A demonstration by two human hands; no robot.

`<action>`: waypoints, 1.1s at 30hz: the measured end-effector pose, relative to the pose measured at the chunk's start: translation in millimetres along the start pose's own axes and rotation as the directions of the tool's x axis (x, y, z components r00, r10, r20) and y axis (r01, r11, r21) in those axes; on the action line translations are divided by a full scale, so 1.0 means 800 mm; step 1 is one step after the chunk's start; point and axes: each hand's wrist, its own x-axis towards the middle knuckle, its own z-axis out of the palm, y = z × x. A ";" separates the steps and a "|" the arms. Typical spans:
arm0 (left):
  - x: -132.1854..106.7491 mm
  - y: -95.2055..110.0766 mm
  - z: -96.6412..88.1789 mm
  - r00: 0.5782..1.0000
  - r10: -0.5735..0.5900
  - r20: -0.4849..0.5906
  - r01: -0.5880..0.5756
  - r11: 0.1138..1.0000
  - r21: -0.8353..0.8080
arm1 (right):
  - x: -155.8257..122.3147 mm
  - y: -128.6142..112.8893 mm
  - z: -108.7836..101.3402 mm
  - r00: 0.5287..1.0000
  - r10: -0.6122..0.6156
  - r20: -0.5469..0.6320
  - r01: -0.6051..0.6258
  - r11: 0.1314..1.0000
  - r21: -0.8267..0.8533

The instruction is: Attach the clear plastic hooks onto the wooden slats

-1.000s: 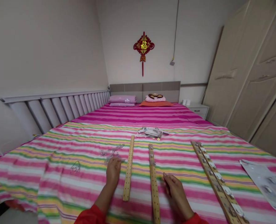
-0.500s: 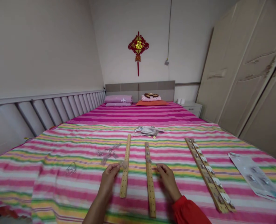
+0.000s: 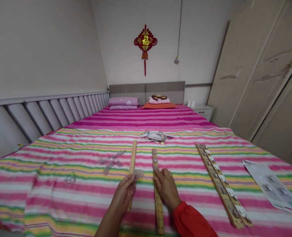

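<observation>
Between the thumb and fingers of my left hand [image 3: 125, 191] is a clear adhesive hook [image 3: 139, 173], a see-through patch with a small metal piece. It sticks out to the right, just beyond the left wooden strip [image 3: 133, 158], which my hand partly covers. My right hand [image 3: 167, 187] is closed over the middle wooden strip [image 3: 158, 210], its fingertips at the third hook from the top, which they mostly hide. Two more small hooks [image 3: 155, 156] show above on that strip. Several loose clear hooks [image 3: 113, 160] lie left of the left strip.
Two wooden strips [image 3: 216, 181] with hooks and white discs lie side by side at right. Beyond them is a clear package [image 3: 271, 189] of hooks. More packets [image 3: 156, 136] lie farther up the striped sheet [image 3: 86, 204]. A small tangle of thin wire [image 3: 70, 178] is at left.
My left hand has moved right with the clear hook, carrying it across the left strip. My right hand has moved left and its fingers now touch the middle strip. The view has shifted slightly.
</observation>
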 end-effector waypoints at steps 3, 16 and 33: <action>-0.001 -0.007 0.004 0.999 -0.039 -0.021 0.040 0.999 0.014 | 0.003 -0.005 0.004 1.000 0.016 0.023 -0.015 0.999 -0.046; -0.008 -0.020 -0.003 0.994 -0.083 -0.068 0.085 0.996 0.035 | 0.006 -0.014 0.020 0.988 0.048 0.145 0.004 0.940 -0.341; -0.037 -0.019 0.005 0.986 -0.136 -0.101 0.138 0.990 0.011 | -0.022 -0.018 -0.001 0.972 0.229 0.047 -0.222 0.841 0.494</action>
